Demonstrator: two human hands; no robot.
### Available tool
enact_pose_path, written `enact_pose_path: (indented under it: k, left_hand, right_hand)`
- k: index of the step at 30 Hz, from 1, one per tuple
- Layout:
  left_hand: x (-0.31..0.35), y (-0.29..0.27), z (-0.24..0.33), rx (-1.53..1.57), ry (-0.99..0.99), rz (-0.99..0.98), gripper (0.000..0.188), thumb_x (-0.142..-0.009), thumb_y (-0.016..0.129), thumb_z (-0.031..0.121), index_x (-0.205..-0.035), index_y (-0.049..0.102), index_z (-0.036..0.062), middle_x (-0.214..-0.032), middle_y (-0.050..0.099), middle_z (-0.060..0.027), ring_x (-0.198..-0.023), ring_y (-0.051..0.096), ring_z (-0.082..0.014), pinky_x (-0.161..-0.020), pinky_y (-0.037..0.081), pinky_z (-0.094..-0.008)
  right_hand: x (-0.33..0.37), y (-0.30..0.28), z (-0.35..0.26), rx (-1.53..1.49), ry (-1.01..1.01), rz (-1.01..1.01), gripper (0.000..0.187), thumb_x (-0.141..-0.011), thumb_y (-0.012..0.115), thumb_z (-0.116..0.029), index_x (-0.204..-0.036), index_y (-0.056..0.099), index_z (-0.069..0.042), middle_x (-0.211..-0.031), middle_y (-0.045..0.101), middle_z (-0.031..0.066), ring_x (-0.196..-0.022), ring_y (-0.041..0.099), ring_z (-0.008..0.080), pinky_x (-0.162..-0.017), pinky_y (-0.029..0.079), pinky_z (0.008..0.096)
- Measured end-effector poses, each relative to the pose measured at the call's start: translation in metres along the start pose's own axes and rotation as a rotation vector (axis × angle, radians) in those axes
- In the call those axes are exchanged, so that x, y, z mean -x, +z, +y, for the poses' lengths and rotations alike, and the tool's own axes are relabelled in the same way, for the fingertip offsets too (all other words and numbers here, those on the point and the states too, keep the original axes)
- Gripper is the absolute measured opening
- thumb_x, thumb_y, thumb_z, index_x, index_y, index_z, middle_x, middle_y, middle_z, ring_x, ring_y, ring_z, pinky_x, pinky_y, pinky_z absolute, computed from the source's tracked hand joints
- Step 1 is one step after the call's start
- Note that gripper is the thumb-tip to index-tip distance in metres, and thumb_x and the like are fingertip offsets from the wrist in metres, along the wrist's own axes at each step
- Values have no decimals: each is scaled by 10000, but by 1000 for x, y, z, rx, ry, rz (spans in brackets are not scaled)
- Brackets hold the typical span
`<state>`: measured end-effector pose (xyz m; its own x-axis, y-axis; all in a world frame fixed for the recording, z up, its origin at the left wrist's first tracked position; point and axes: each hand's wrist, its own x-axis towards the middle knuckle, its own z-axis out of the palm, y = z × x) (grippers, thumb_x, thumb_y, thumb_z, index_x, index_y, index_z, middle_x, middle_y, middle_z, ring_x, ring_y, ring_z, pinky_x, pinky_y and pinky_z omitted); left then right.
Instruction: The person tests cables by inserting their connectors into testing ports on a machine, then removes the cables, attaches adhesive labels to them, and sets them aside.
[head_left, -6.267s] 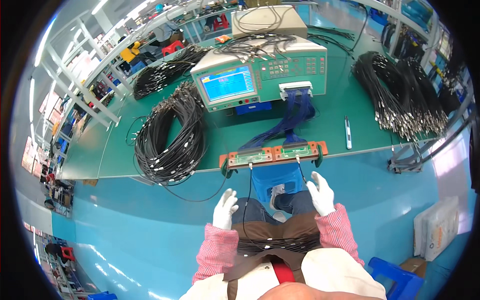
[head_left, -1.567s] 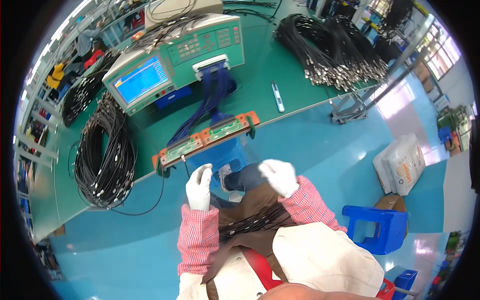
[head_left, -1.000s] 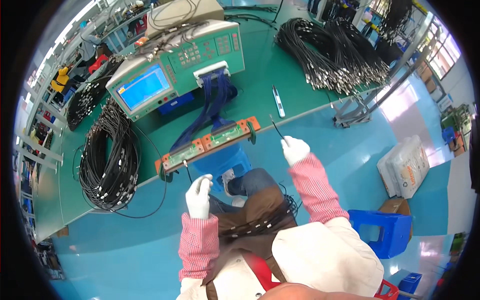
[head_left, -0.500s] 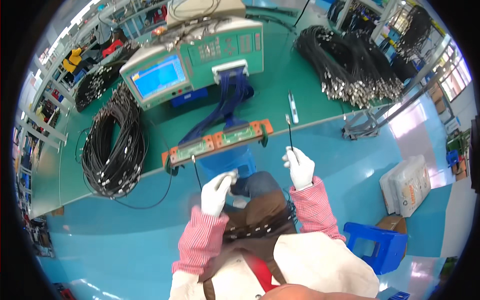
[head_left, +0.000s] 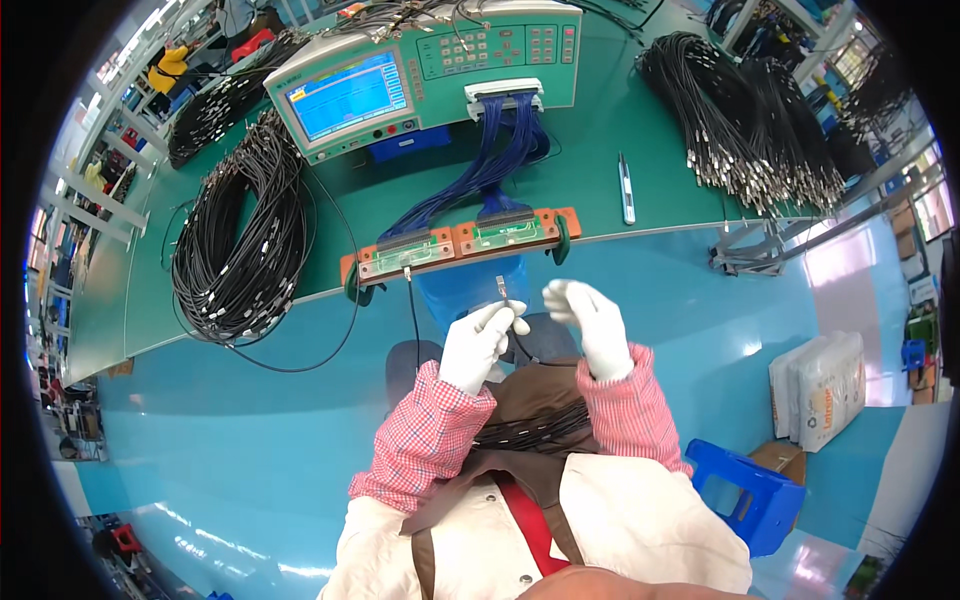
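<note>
My left hand (head_left: 480,342), in a white glove, pinches a thin black cable just below its metal connector (head_left: 503,288), which points up toward the bench. Below the fingers, the cable's tail runs down to my lap. My right hand (head_left: 594,325), gloved too, is just to the right with its fingers stretched out and nothing visible in them. Ahead is an orange test fixture (head_left: 445,262) with two green boards at the bench edge. Another black cable (head_left: 414,315) hangs from the fixture's left board, its plug at the board's front.
A green tester (head_left: 490,50) with a lit screen joins the fixture through blue wires (head_left: 470,190). Black cable coils lie left (head_left: 290,215) and right (head_left: 690,100). A pen-like tool (head_left: 627,190) lies on the bench. A blue stool (head_left: 740,490) and white sacks (head_left: 825,390) stand right. More cables (head_left: 535,430) rest on my lap.
The upright cable has passed from my right hand to my left. My left hand has moved right and up; my right hand has let go, its fingers now pointing left.
</note>
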<state>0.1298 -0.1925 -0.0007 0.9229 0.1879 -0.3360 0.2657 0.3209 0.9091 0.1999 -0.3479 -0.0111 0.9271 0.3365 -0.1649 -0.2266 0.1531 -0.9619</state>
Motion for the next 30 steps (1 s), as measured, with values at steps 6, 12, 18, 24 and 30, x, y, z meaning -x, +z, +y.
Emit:
enact_pose_path:
  k: [6, 12, 18, 24, 30]
  left_hand:
    - [2, 0, -8, -52, 7, -49, 260, -903, 496, 178, -1052, 595, -11, -768, 606, -15, -534, 394, -16, -490, 313, -153]
    - [2, -5, -17, -70, 35, -32, 287, -903, 508, 180, -1094, 586, -18, -769, 610, -8, -554, 400, -19, -518, 328, -153]
    - [1, -7, -16, -85, 60, -50, 313, -898, 516, 228, -1090, 602, -3, -770, 616, 10, -573, 399, -22, -467, 351, -166]
    - [2, -5, -11, -56, 24, -49, 298, -905, 503, 184, -1102, 581, -25, -770, 619, -15, -563, 431, -23, -508, 333, -151]
    - [3, -6, -12, -44, 16, 31, 285, -906, 500, 195, -1073, 595, -16, -748, 610, -4, -541, 425, -15, -469, 308, -152]
  right_hand:
    - [-29, 28, -16, 89, 90, -183, 252, -827, 604, -196, -915, 624, 39, -759, 614, 57, -666, 552, 110, -631, 444, 237]
    - [-28, 37, -17, -29, 194, -189, 173, -781, 642, -133, -805, 631, 38, -651, 583, 54, -566, 517, 86, -540, 413, 223]
    - [-21, 38, 1, 183, -303, -137, 174, -815, 602, -103, -789, 628, 66, -891, 604, 74, -714, 579, 106, -634, 470, 221]
    - [-19, 38, -4, -100, 141, -122, 181, -835, 593, -110, -905, 622, 55, -885, 603, 48, -689, 567, 94, -615, 461, 213]
    - [-12, 30, 17, -69, 89, -191, 296, -905, 505, -191, -1067, 561, 50, -907, 588, 37, -743, 524, 67, -672, 425, 195]
